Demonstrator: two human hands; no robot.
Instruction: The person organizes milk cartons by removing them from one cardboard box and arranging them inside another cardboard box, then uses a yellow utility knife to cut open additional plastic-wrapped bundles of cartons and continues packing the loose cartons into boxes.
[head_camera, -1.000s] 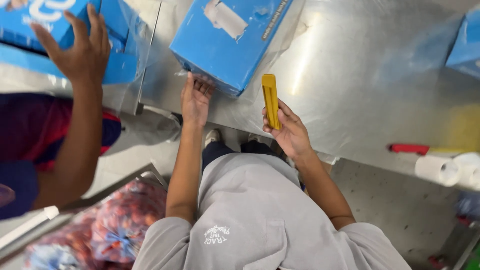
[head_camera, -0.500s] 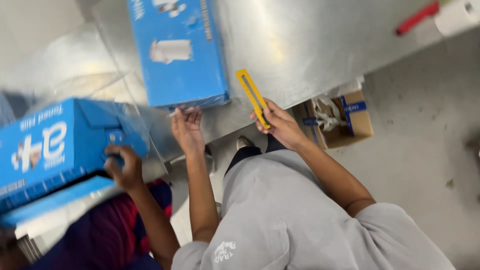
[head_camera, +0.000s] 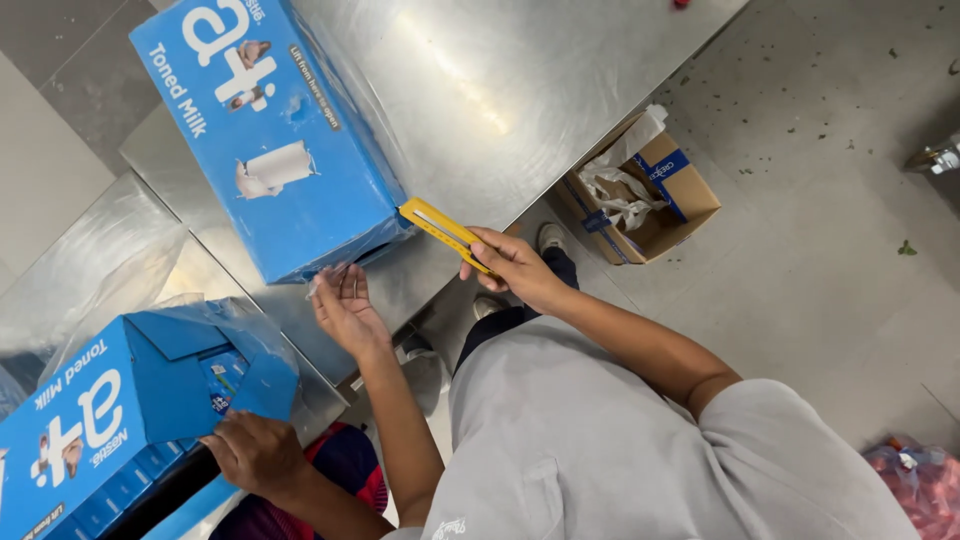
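Yellow utility knife was clasped in the right hand, its tip against the near corner of the blue milk carton case on the steel worktop. Left hand, grip open and holding nothing, touched the case's lower edge. A co-worker's hand held a second blue case.

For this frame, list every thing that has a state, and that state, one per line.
Blue carton on table: closed, lying flat, film-wrapped.
Yellow utility knife: in right hand, tip at the carton's corner.
Left hand: open, fingers at the carton's near edge.
Second blue carton: flaps open, a co-worker's hand on it.
Brown cardboard box: open, on floor, crumpled white plastic inside.
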